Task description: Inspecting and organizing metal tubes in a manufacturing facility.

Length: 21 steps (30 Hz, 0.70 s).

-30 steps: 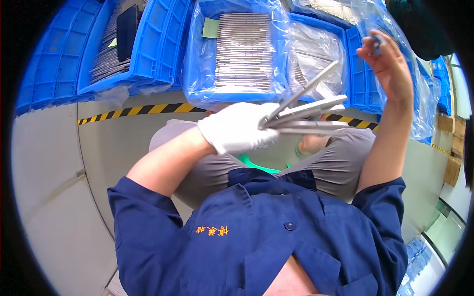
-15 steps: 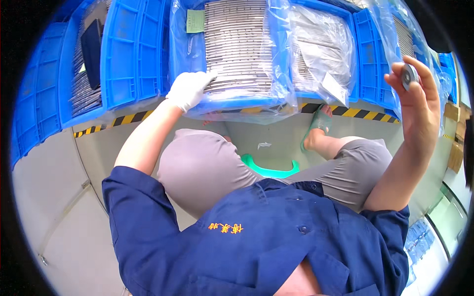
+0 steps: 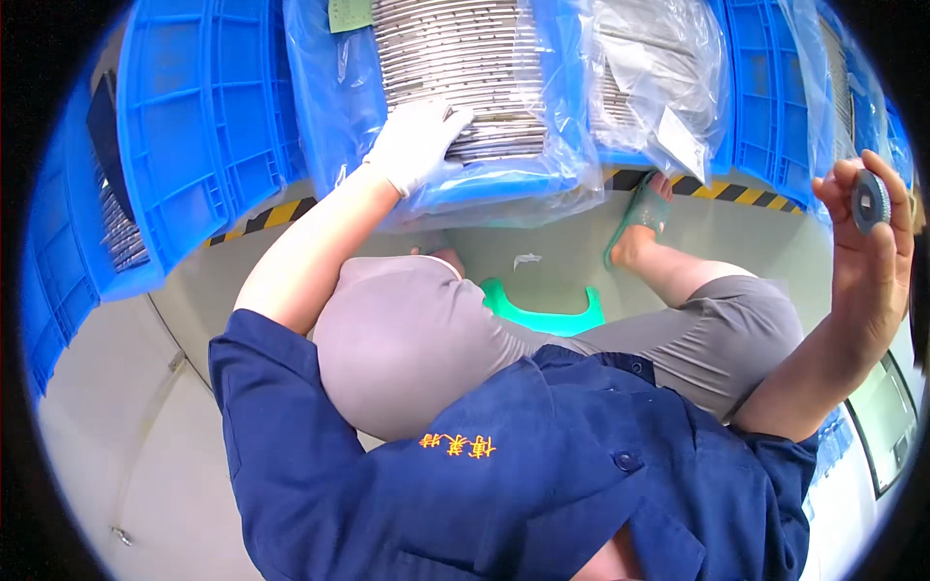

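Observation:
My left hand (image 3: 412, 145), in a white glove, rests on the left ends of the metal rods (image 3: 460, 58). Its visible fingers are apart, and some fingertips are hidden against the rods. Thin, grey and dark-marked, the rods lie side by side in a plastic-lined blue crate (image 3: 504, 186). Raised at the far right, my bare right hand (image 3: 872, 261) pinches a knurled metal disc (image 3: 871, 202) between thumb and fingers. A small square light spot shows at the disc's middle.
Right of the rods stands another crate with plastic-wrapped rods (image 3: 659, 68) and a white label (image 3: 680, 145). More blue crates (image 3: 194, 107) line the left. A green stool (image 3: 547, 315) shows between my legs. Yellow-black tape (image 3: 736, 194) runs below the crates.
My left hand has moved farther onto the rods. The disc in my right hand has turned more face-on and sits farther right and lower. The whole view has shifted.

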Available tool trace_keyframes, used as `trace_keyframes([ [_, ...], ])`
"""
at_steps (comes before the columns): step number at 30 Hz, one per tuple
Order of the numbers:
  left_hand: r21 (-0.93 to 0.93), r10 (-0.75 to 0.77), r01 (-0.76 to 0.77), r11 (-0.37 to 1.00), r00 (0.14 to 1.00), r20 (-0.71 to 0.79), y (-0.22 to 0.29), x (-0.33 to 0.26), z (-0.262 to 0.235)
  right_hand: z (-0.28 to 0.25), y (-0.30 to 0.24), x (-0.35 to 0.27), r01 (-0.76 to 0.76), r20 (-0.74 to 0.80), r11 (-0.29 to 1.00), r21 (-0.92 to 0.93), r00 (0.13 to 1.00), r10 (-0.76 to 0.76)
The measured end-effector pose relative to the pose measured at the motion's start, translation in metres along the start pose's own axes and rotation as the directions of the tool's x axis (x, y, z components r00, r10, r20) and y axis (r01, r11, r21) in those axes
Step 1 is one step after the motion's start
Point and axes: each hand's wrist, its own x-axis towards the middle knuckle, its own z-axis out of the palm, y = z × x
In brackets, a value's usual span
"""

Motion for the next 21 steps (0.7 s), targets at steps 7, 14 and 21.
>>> trace_keyframes([
  [7,-0.034,-0.038,0.039,0.999,0.999,0.015,0.007,0.007,0.005,0.001,0.006,0.003,-0.067,0.080,0.930,0.362,0.996,0.041],
  [14,-0.064,-0.091,0.089,0.994,0.995,-0.037,0.006,0.010,0.012,0.006,-0.002,0.001,-0.028,0.105,0.998,-0.052,0.994,0.033],
  [21,-0.038,-0.077,0.071,0.997,0.983,-0.164,0.005,0.010,0.011,0.005,-0.003,0.001,0.001,0.136,0.992,-0.126,0.991,0.016],
])
